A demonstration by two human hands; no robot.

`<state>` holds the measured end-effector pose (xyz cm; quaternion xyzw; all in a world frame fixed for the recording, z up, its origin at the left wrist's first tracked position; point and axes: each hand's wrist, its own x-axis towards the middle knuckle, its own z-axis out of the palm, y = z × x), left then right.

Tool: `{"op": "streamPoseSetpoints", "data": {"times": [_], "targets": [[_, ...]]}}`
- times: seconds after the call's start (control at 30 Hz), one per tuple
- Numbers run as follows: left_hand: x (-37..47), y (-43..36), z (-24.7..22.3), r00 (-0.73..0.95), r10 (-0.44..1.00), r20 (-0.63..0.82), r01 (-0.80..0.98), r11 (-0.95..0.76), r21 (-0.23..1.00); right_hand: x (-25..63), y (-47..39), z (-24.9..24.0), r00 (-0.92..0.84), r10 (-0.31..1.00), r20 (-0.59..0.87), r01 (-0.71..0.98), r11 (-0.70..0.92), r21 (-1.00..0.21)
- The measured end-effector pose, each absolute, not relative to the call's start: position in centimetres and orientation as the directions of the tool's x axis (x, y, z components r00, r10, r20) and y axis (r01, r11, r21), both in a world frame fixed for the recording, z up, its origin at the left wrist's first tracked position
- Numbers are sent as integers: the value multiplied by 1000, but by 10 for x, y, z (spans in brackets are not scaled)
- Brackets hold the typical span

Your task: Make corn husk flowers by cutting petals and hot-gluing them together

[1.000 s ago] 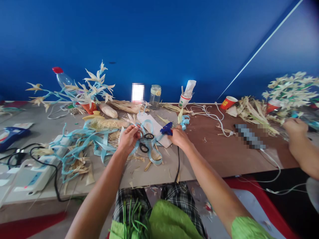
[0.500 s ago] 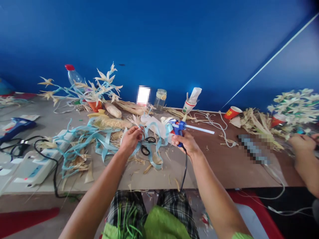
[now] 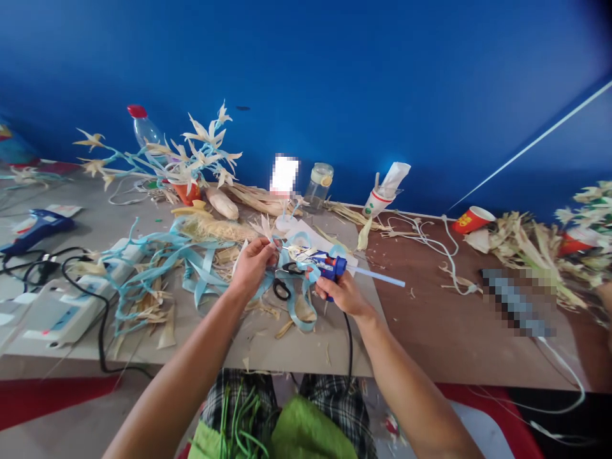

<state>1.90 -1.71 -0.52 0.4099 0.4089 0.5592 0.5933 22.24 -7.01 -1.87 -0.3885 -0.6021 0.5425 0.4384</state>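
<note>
The right hand (image 3: 345, 292) wraps closed fingers around a blue plastic glue gun (image 3: 338, 265) above the table (image 3: 421, 338); the left hand (image 3: 255, 261) pinches a pale husk flower (image 3: 264, 228). The near table edge runs beneath the forearms, with bare brown surface rightward. Black-handled scissors (image 3: 282, 291) and light-blue ribbon (image 3: 305, 319) crowd between the hands. The gun lies crosswise, front leftward, its translucent glue stick (image 3: 380, 276) jutting right.

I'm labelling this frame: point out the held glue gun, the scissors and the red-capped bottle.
Held glue gun (image 3: 331, 262), head view: blue body.
Scissors (image 3: 287, 295), head view: black handle ring.
Red-capped bottle (image 3: 145, 132), head view: clear body.
</note>
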Motion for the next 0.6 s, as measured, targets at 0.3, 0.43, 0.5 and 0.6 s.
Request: {"op": "streamPoseSetpoints", "data": {"times": [0.3,0.43,0.5,0.6], "targets": [[21,-17,-6,23,1000,10,-285,-3,959,222,-73,-16,-337,934,121,149,180,-972],[21,-17,-6,27,999,32,-280,-23,960,221,-74,-17,-323,940,107,192,176,-966],[21,-17,-6,25,999,41,-273,-33,961,221,-74,-17,-318,942,104,201,174,-964],[21,-17,-5,22,999,39,-269,-32,963,220,-74,-15,-307,947,98,212,168,-963]]}}
